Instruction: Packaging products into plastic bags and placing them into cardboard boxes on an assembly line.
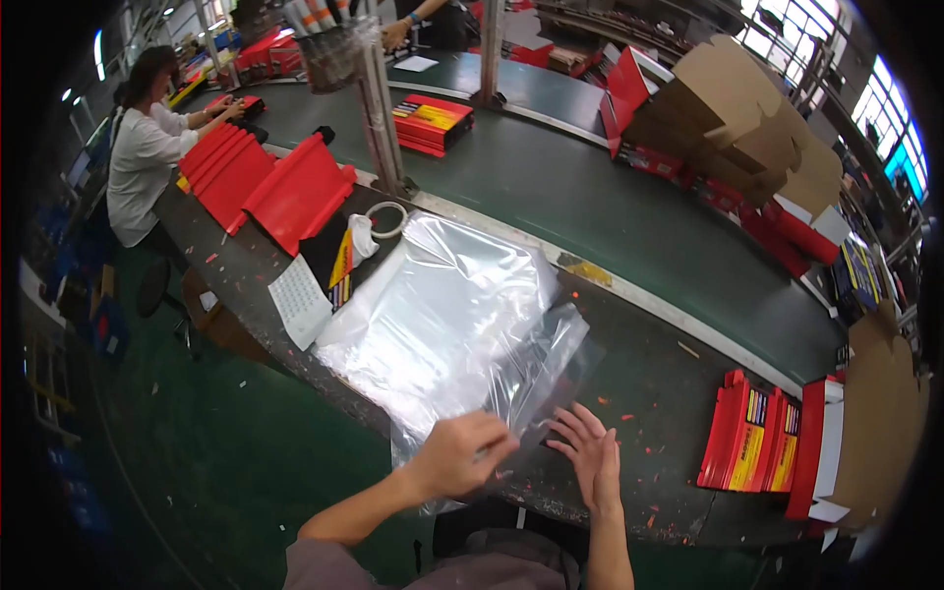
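Head cam: L hand is curled, thumb & forefinger pinched together, apparently on the near end of a clear plastic bag. R hand has its fingers fanned, nothing gripped afaict; whether they touch the bag's edge, can't tell. Bag runs up & away from the L fingertips, btwn both hands, overlapping the right side of the bag pile, which lies beyond & left of the fingers. Risks, imo: thin film could cling to the pile & drag extra bags along; a one-sided pinch could slip or tear it; orange scraps right of the R fingers could stick via static. Hard to see: L fingertips partly tucked under, film edges v. faint vs. dark bench, forearms cut off below.
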Demonstrator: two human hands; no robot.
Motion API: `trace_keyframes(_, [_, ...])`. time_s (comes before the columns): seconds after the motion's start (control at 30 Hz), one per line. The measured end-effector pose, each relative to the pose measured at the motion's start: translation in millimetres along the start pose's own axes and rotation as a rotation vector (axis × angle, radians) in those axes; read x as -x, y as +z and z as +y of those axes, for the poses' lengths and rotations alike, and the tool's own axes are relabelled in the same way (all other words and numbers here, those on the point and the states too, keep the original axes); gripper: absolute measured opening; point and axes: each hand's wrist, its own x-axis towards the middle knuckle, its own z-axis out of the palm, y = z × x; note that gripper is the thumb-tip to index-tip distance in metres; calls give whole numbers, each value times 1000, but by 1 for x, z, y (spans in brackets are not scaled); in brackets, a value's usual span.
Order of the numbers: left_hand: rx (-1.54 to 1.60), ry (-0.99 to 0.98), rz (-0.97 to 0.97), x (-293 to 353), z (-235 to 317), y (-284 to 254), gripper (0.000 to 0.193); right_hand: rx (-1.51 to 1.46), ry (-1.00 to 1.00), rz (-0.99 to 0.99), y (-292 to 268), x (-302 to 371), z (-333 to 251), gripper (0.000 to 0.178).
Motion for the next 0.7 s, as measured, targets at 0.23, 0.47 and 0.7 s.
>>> trace_keyframes(0.23, [-21,90,-305,43,11,52,17,331,-51,11,-48,31,-6,55])
trace_keyframes(0.47, [-183,122,-433,45,2,100,24,471,100,318,-68,80,-37,15])
trace_keyframes(0.7, [236,-269,-389,17,38,123,27,592,-51,389,-70,97,-27,9])
